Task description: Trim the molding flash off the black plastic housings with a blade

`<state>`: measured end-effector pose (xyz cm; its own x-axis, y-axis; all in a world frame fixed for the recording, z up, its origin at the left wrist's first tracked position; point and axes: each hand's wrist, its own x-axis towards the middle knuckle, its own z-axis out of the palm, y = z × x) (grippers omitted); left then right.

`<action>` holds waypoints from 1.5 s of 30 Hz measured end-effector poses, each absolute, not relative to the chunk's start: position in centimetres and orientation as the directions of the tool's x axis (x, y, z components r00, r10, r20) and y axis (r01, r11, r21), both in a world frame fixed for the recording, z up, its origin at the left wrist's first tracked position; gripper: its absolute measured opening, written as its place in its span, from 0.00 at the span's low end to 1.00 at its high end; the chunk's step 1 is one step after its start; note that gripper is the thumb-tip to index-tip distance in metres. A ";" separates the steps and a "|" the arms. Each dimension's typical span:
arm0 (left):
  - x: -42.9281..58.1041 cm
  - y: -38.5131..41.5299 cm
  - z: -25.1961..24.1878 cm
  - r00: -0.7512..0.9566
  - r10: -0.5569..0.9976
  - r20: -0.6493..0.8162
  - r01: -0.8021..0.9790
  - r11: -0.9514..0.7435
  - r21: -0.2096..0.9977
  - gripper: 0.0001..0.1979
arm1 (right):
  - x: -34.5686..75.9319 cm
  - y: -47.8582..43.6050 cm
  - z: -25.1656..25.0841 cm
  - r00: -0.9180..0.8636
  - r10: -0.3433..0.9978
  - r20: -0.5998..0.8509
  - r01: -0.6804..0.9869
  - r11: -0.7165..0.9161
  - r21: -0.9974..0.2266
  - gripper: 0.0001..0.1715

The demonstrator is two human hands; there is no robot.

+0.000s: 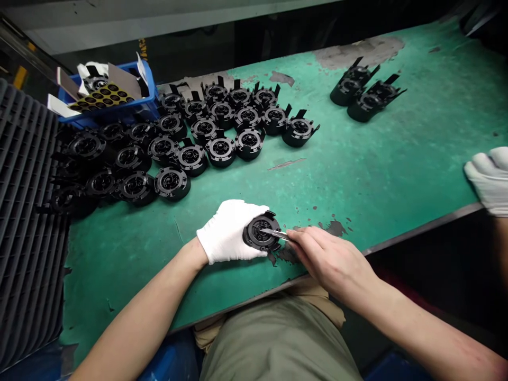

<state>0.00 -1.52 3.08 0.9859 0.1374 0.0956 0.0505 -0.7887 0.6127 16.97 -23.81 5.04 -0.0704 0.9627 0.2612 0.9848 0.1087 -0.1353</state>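
My left hand, in a white glove, is wrapped around a round black plastic housing near the front edge of the bench. The housing's ringed face is turned up toward me. Bare, my right hand pinches a slim metal craft knife with a pointed blade. The blade's tip lies over the middle of the housing's face; whether it touches cannot be made out. My fingers hide most of the knife's handle.
Many similar black housings crowd the green bench at left, several more at back right. A blue bin holds a yellow-and-black sticker sheet. Grey stacked trays stand left. Another person's gloved hand rests at right.
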 end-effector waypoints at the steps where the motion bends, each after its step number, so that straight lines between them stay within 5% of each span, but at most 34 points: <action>1: 0.0 -1.5 3.1 0.987 0.135 0.090 0.052 -0.789 0.612 0.26 | 16.7 -24.0 4.9 -0.066 0.962 0.265 0.984 0.107 -0.141 0.07; 8: 0.0 -1.5 3.4 0.989 0.127 0.081 0.050 -0.784 0.619 0.25 | 17.2 -24.5 4.7 -0.010 0.963 0.270 0.940 0.101 -0.327 0.12; 16: 0.2 -1.5 3.5 0.990 0.130 0.060 0.067 -0.791 0.608 0.25 | 20.0 -21.5 6.9 -0.190 0.958 0.216 0.976 0.208 -0.063 0.08; 45: 0.0 -1.4 3.6 0.990 0.130 0.046 0.077 -0.796 0.600 0.27 | 21.2 -20.8 7.4 -0.251 0.952 0.176 0.954 0.274 -0.122 0.08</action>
<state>0.00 -1.43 3.56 0.9904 0.1301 0.0460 0.0768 -0.7963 0.5999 21.21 -20.76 7.43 -0.2508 0.9519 0.1759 0.9541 0.2739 -0.1216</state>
